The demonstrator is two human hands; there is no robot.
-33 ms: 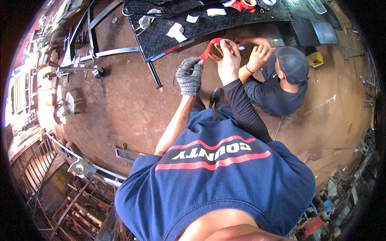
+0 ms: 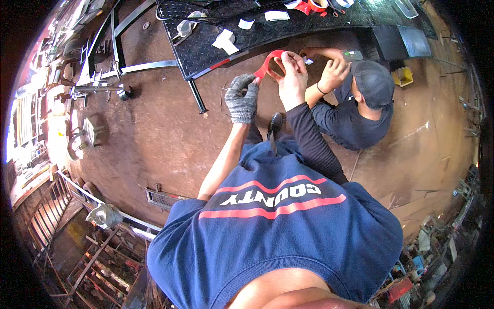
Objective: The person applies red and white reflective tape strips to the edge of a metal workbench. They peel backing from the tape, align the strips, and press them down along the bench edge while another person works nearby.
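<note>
A strip of red tape (image 2: 265, 64) arches between my two hands above the floor, just off the edge of the black platform. My left hand (image 2: 242, 100), in a grey knit glove with bare fingertips, pinches its lower left end. Bare and slightly higher, my right hand (image 2: 294, 82) has its fingers closed on the other end. White paper pieces (image 2: 225, 42) lie on the tread-plate platform (image 2: 203, 59) beyond my hands. Along the platform's near edge runs a red-and-white reflective strip (image 2: 220, 64).
A co-worker in a dark cap (image 2: 373, 83) crouches close on my right, arms raised toward the platform. Red tape rolls (image 2: 319, 3) and scissors (image 2: 337, 10) lie at the platform's far side. A metal frame (image 2: 149, 67) extends left; a yellow container (image 2: 404, 76) sits right.
</note>
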